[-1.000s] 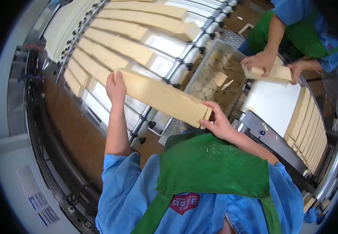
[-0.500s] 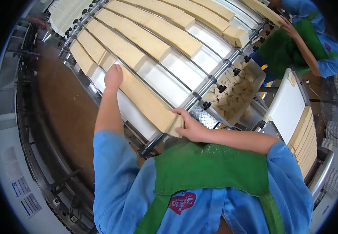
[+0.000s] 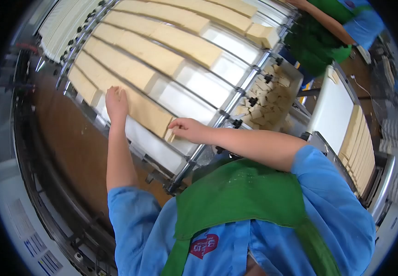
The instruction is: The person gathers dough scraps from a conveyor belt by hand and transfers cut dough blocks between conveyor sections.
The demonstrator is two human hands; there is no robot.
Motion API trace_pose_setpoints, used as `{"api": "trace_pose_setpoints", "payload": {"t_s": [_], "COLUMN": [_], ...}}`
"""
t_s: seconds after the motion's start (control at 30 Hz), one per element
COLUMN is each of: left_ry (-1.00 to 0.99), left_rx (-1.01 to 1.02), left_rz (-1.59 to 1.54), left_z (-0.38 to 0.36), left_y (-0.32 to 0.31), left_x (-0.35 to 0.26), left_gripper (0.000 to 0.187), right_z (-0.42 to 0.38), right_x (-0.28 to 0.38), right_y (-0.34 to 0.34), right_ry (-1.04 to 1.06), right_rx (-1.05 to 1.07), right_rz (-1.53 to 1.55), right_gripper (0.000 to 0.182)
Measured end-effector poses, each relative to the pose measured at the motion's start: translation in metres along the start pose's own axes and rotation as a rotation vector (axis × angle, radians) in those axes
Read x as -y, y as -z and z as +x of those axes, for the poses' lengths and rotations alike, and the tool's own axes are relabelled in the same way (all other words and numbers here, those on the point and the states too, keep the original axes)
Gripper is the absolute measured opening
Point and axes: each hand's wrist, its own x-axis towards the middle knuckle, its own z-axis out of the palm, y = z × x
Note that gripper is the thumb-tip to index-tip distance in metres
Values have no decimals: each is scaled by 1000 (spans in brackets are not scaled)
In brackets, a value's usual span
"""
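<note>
A long pale dough-like slab [image 3: 146, 111] lies in a lane of the white conveyor [image 3: 155, 147], in line with a slab behind it. My left hand [image 3: 117, 102] rests at the slab's left side, fingers bent, thumb apart from them. At the slab's near end is my right hand [image 3: 187, 129], its fingertips touching the end face; the fingers are bent and apart, not wrapped round it. Parallel slabs [image 3: 137, 48] lie between metal rods in the neighbouring lanes.
A bin of cut pieces [image 3: 265, 103] stands right of the conveyor's metal bar. Farther right, a white belt [image 3: 330, 108] carries several thin strips [image 3: 359, 147]. A co-worker's arm [image 3: 327, 20] reaches in at the top right. Brown floor lies left.
Both my hands and the slab have moved up and away along the lane. The slab's near end now lies farther from the conveyor's front bar. The whole view has shifted slightly.
</note>
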Motion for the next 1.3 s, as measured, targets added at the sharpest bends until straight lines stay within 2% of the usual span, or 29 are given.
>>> {"api": "trace_pose_setpoints", "payload": {"t_s": [0.1,0.23,0.3,0.43,0.5,0.57,0.63,0.73,0.8,0.9,0.93,1.03,1.07,1.17,1.2,1.3], "left_ry": [-154,-151,-181,-201,-274,-457,-487,-607,-664,-768,-789,-829,-837,-909,-943,-1026], "left_rx": [-30,211,270,446,543,600,721,813,863,932,969,1070,1105,1157,1161,1110], "left_rz": [-178,-412,-509,-638,-678,-593,-568,-520,-504,-513,-535,-545,-538,-445,-434,-364], "left_z": [-26,-79,-103,-131,-137,-137,-142,-153,-168,-197,-207,-229,-232,-236,-236,-237], "left_y": [-18,-17,-28,-53,-74,-92,-110,-153,-174,-196,-200,-219,-226,-265,-283,-337], "left_x": [-30,-128,-167,-268,-313,-360,-412,-477,-528,-605,-628,-683,-698,-739,-751,-789], "left_gripper": [22,13,12,12,12,11,11,14,14,15,15,16,16,16,17,19], "right_z": [-26,-114,-164,-261,-320,-375,-433,-504,-543,-584,-593,-608,-617,-629,-628,-630], "right_x": [0,8,4,-64,-84,-111,-137,-166,-203,-218,-221,-240,-202,-190,-186,-189], "right_y": [16,66,99,149,165,178,189,201,214,234,241,265,268,293,298,312], "right_ry": [105,-68,-100,-12,-13,-40,-26,-9,-5,-22,-25,-70,-204,-274,-286,-297], "right_rx": [-7,102,-42,-544,-725,-910,-1131,-1575,-1871,-2039,-2031,-2068,-1963,-1761,-1693,-1613], "right_rz": [-64,357,247,462,457,459,506,662,620,653,703,21,-90,-774,-663,-709], "right_gripper": [27,24,22,26,26,24,23,24,32,38,33,26,26,39,46,49]}}
